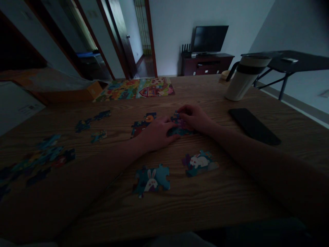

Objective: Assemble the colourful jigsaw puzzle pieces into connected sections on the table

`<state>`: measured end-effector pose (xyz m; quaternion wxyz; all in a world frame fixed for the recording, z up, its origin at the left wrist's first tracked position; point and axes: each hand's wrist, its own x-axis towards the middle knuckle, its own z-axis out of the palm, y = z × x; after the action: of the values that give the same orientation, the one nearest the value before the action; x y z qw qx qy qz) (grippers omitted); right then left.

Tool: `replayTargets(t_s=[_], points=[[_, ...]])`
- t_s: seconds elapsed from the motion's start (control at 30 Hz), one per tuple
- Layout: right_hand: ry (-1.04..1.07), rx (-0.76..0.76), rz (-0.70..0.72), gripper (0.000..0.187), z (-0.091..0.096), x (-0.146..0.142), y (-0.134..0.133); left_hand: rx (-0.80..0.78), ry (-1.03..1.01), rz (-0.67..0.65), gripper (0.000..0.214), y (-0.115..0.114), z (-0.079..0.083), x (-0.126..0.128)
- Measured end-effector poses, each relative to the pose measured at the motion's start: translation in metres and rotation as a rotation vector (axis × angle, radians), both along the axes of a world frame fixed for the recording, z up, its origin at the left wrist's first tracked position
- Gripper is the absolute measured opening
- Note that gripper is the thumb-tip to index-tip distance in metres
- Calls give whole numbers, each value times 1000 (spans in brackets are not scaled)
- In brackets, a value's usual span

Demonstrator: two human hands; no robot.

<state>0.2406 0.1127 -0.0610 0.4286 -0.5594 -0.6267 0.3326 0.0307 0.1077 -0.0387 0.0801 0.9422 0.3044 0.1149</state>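
My left hand lies on the wooden table, fingers pressed flat on a small cluster of joined puzzle pieces. My right hand meets it from the right, fingers curled and pinching a piece at the cluster's top edge. Another joined patch sits just left of my left hand. Nearer to me lie a piece group with a white rabbit and a second rabbit group. The room is dim.
Loose pieces are scattered at the left, with two small groups further back. A colourful picture sheet and a cardboard box lie at the far side. A white tumbler and a black phone are at the right.
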Motion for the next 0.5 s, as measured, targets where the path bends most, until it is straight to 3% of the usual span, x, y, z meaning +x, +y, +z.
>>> replayTargets(t_s=[0.5], points=[[-16, 33, -3, 8, 2, 0, -1, 113, 104, -112, 29, 0, 4, 0]])
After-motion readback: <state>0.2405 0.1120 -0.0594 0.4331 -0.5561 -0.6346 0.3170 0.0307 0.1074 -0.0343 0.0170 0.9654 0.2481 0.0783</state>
